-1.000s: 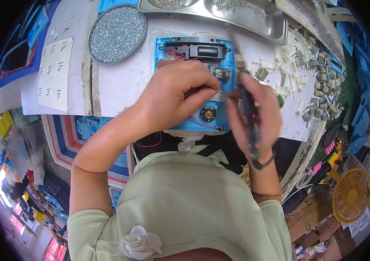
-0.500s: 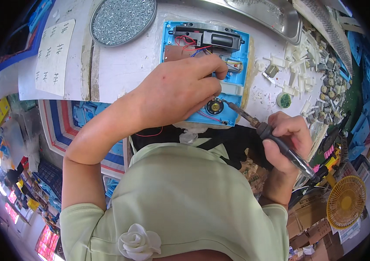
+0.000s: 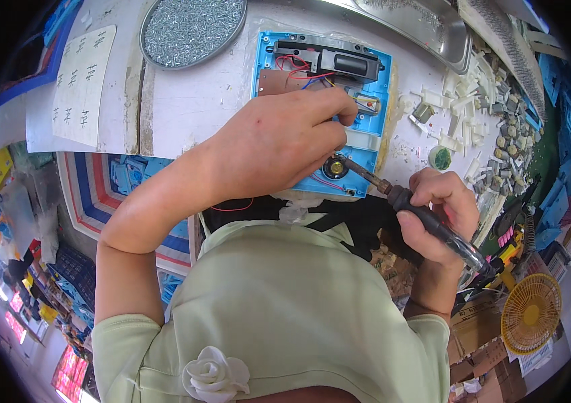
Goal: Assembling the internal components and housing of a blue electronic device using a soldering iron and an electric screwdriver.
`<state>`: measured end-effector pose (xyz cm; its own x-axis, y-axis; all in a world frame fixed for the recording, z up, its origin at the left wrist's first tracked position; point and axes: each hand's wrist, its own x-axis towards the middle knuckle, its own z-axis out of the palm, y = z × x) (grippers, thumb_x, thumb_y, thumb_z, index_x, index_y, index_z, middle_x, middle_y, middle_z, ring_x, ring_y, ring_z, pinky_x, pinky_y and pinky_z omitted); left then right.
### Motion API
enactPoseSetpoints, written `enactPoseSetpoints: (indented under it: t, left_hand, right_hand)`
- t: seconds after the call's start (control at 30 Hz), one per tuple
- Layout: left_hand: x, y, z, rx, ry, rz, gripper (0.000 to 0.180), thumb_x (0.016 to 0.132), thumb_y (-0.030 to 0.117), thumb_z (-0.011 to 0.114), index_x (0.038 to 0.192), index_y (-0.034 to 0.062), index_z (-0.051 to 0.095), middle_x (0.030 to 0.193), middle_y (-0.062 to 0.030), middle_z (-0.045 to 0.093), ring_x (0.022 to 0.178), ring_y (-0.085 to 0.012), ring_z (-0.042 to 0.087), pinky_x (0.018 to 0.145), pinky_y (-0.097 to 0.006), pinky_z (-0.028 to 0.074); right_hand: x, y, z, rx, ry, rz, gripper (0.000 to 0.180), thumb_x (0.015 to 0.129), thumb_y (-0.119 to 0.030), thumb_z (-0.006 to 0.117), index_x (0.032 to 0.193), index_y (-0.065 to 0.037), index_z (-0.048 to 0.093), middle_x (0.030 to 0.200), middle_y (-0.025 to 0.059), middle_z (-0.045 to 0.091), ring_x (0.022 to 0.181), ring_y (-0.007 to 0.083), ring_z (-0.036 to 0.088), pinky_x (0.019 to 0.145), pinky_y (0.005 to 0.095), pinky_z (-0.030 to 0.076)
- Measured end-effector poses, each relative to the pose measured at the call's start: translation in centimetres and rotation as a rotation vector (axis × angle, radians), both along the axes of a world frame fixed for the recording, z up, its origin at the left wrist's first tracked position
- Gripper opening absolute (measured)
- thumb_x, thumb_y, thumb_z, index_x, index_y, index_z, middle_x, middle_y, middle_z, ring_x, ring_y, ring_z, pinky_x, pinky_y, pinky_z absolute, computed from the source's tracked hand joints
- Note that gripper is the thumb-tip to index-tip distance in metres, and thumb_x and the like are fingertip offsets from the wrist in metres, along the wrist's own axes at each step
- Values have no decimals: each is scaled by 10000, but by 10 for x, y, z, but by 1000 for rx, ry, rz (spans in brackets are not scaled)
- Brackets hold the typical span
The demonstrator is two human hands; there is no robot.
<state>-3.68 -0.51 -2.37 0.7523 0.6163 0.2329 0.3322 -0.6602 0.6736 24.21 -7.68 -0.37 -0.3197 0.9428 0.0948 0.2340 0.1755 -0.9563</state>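
A blue plastic housing [image 3: 259,47] lies open on the white table, with a black part [image 3: 351,64], a brown board [image 3: 275,82], thin red wires and a small round speaker [image 3: 334,168] inside. My left hand [image 3: 285,138] reaches across it from the left, fingers bent and closed over its middle. Whatever those fingers pinch is hidden under them. In my right hand [image 3: 450,205] is a soldering iron [image 3: 426,218] with a dark handle, gripped like a pen. Its tip points up and left, ending at the speaker's upper edge beside my left fingertips.
A round tray of small screws [image 3: 193,30] stands at the back left, near a paper sheet [image 3: 84,87]. White plastic pieces [image 3: 463,107] and small grey motors [image 3: 510,141] are heaped at the right, by a small green-filled pot [image 3: 440,157]. A metal tray [image 3: 446,40] is behind them.
The soldering iron's tip has moved slightly left and up, to the speaker's upper edge near my left fingers. My left hand keeps its place over the housing.
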Motion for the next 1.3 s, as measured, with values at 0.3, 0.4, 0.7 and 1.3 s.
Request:
enactPoseSetpoints:
  t: [0.3, 0.4, 0.7, 1.3]
  left_hand:
    - [0, 0, -1, 16, -7, 1, 183, 809, 18, 738, 928, 42, 601, 1120, -109, 611, 963, -324, 660, 763, -407, 568]
    - [1, 0, -1, 16, 6, 2, 181, 809, 19, 739, 922, 43, 600, 1113, -106, 612, 962, -324, 660, 761, -404, 568]
    - [0, 0, 3, 10, 20, 6, 169, 810, 28, 747, 924, 65, 627, 1104, -98, 619, 951, -311, 665, 750, -396, 565]
    - [7, -6, 6, 89, 104, 26, 179, 756, 54, 744, 870, 60, 605, 1110, -86, 628, 957, -299, 668, 691, -393, 571]
  right_hand:
    - [-1, 0, 12, -169, -7, -45, 263, 755, -67, 822, 913, -11, 618, 735, 11, 598, 562, 58, 484, 534, 218, 353]
    - [7, -3, 8, -156, 48, -71, 277, 756, -66, 821, 925, -8, 609, 783, 26, 611, 613, 67, 513, 571, 217, 369]
    - [18, -13, 10, -91, 172, -132, 299, 747, -59, 819, 942, -7, 598, 840, 63, 614, 674, 106, 516, 623, 242, 392]
    - [6, -3, 5, 5, -17, -34, 275, 711, -58, 831, 899, -25, 633, 702, 13, 584, 513, 78, 456, 502, 234, 335]
